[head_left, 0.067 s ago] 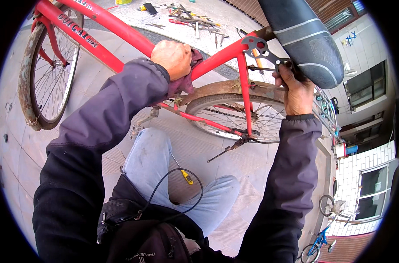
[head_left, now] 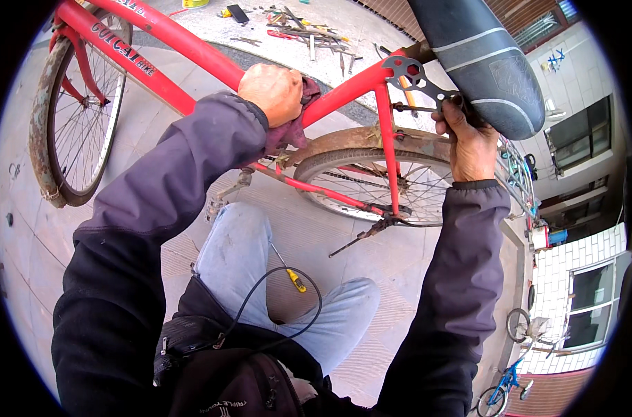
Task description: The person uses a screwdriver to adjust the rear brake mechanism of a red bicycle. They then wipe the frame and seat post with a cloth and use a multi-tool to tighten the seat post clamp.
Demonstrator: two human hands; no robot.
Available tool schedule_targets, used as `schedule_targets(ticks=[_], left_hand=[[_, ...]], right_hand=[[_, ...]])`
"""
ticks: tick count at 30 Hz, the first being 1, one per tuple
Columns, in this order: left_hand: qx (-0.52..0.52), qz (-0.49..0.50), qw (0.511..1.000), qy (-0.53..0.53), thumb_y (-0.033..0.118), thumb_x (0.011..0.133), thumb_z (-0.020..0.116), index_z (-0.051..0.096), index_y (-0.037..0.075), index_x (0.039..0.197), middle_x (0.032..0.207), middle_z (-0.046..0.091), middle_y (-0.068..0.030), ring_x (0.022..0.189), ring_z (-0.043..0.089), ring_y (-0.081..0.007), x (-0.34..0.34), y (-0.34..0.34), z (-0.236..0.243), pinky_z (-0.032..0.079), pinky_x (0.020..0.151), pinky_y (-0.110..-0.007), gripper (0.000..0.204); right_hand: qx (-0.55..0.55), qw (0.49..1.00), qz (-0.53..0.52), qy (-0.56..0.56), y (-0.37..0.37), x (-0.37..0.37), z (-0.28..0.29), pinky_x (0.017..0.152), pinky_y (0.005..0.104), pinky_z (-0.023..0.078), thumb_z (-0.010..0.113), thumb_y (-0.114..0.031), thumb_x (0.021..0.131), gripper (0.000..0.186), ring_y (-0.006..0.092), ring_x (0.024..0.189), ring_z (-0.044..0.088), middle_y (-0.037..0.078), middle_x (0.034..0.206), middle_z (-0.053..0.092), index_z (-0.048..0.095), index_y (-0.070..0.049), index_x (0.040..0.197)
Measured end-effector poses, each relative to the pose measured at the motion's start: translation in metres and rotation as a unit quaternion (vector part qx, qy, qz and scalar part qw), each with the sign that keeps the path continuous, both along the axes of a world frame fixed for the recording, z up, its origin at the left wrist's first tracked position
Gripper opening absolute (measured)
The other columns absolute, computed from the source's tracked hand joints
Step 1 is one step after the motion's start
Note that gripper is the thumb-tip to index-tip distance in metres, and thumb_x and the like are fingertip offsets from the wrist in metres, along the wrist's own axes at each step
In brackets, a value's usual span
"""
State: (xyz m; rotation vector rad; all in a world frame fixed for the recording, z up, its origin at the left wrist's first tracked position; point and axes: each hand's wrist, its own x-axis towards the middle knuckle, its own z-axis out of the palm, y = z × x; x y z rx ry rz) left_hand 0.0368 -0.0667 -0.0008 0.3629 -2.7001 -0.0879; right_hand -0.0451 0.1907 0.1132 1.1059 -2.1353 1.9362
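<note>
A red bicycle frame (head_left: 184, 52) stretches across in front of me, its black saddle (head_left: 488, 62) at the upper right. My left hand (head_left: 273, 92) is closed in a fist around a dark red rag (head_left: 288, 135) at the frame tubes. With my right hand (head_left: 471, 142) I grip a flat grey multi-hole bicycle wrench (head_left: 420, 82) under the saddle. The wrench's broad end lies by the seat cluster; whether it sits on a nut I cannot tell. Below is the rear wheel (head_left: 358, 177) with a rusty mudguard (head_left: 363, 141).
Scattered hand tools (head_left: 312, 35) and a phone (head_left: 238, 13) lie on the pale slab beyond the frame. A yellow-handled screwdriver (head_left: 296, 281) is by my knees. The front wheel (head_left: 80, 115) stands at the left, and a blue bicycle (head_left: 505, 382) at the lower right.
The wrench's broad end has tilted very slightly. Both hands keep their grip and place.
</note>
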Motion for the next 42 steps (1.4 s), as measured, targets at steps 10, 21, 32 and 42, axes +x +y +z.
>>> schedule_targets(ticks=[10,21,32,42], left_hand=[[-0.007,-0.002,1.0,-0.011,0.021,0.075,0.057,0.067,0.001,0.09,0.079,0.068,-0.0199,0.074,0.067,-0.033,-0.001,0.002,0.003,0.052,0.07,-0.042,0.027],[-0.002,-0.011,0.999,0.042,0.019,0.07,0.059,0.064,0.001,0.082,0.072,0.065,-0.0212,0.069,0.066,-0.0352,-0.004,-0.002,-0.007,0.051,0.066,-0.044,0.022],[0.005,-0.014,0.999,0.049,0.018,0.069,0.06,0.063,0.0,0.081,0.07,0.065,-0.0216,0.068,0.065,-0.0357,-0.004,-0.002,-0.008,0.051,0.064,-0.044,0.022],[-0.007,-0.011,0.998,0.06,0.018,0.069,0.06,0.062,0.001,0.08,0.069,0.064,-0.0209,0.067,0.065,-0.0357,-0.004,-0.003,-0.01,0.051,0.064,-0.044,0.02]], right_hand=[[-0.031,0.999,0.009,-0.028,-0.005,-0.014,-0.002,0.062,0.0282,0.048,0.069,-0.001,0.08,0.023,0.0183,0.067,0.061,0.012,0.084,0.065,0.06,0.005,0.1],[-0.07,0.997,-0.027,-0.021,-0.011,-0.007,-0.006,0.063,0.0272,0.05,0.068,-0.001,0.082,0.02,0.0199,0.075,0.064,0.011,0.089,0.065,0.06,0.003,0.1],[-0.13,0.99,-0.026,-0.044,-0.018,0.001,-0.014,0.063,0.026,0.05,0.069,-0.001,0.082,0.022,0.0184,0.075,0.062,0.009,0.091,0.064,0.059,0.001,0.101],[-0.22,0.964,0.021,-0.148,-0.014,-0.006,-0.025,0.07,0.0263,0.056,0.066,-0.003,0.085,0.025,0.0203,0.082,0.066,0.009,0.097,0.064,0.055,-0.001,0.107]])
